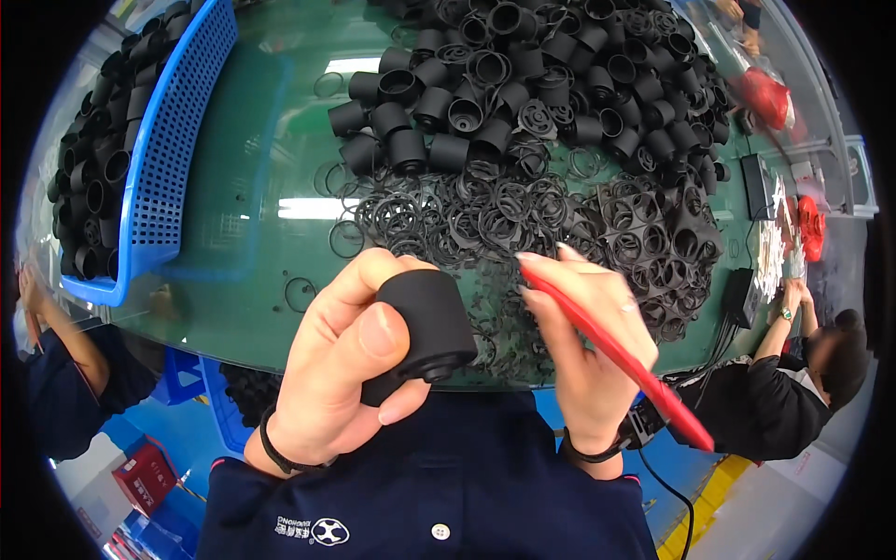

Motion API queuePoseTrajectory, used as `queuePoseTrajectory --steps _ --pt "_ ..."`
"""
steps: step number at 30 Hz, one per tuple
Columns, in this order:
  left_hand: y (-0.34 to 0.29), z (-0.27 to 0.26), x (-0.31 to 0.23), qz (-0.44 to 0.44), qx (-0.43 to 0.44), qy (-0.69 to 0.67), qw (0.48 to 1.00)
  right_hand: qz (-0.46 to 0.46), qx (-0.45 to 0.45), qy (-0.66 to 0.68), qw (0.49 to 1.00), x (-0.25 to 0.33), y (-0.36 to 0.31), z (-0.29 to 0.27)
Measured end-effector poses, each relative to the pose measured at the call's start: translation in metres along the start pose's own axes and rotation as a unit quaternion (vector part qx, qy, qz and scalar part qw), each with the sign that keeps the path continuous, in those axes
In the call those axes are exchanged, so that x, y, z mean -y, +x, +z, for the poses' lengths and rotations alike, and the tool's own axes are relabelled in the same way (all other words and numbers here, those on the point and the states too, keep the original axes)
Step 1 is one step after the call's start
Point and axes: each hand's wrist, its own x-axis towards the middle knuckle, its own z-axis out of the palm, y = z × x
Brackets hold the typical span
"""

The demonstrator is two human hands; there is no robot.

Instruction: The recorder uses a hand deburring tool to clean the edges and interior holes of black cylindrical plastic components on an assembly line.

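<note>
My left hand (341, 359) is closed round a black cylindrical rubber part (427, 317), its stepped narrow end tilted down toward me. A further dark piece shows under that part, against the palm; I cannot tell whether it belongs to it. To the right, my right hand (597, 341) grips a slim red tool (621, 359) like a pen, its broad end pointing down to the right. The tool's tip is hidden by the fingers, so its exact kind is unclear. The two hands are apart, above the near edge of the green table.
Black cylindrical parts (551, 75) are heaped at the back of the green table (243, 140). Nearer lie black rings and scraps (495, 215). A blue basket (173, 159) of similar parts stands left. Cables and black boxes (739, 297) line the right edge. Other people sit on both sides.
</note>
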Motion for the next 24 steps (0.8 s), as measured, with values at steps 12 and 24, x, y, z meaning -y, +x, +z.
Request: queuePoseTrajectory --steps 12,24 --pt "-0.002 0.005 0.002 -0.003 -0.052 0.084 0.995 -0.181 0.098 0.141 0.968 0.019 0.012 -0.015" --pt "-0.005 -0.002 0.002 -0.018 0.008 -0.032 0.999 -0.243 0.074 0.110 0.961 0.016 0.015 -0.011"
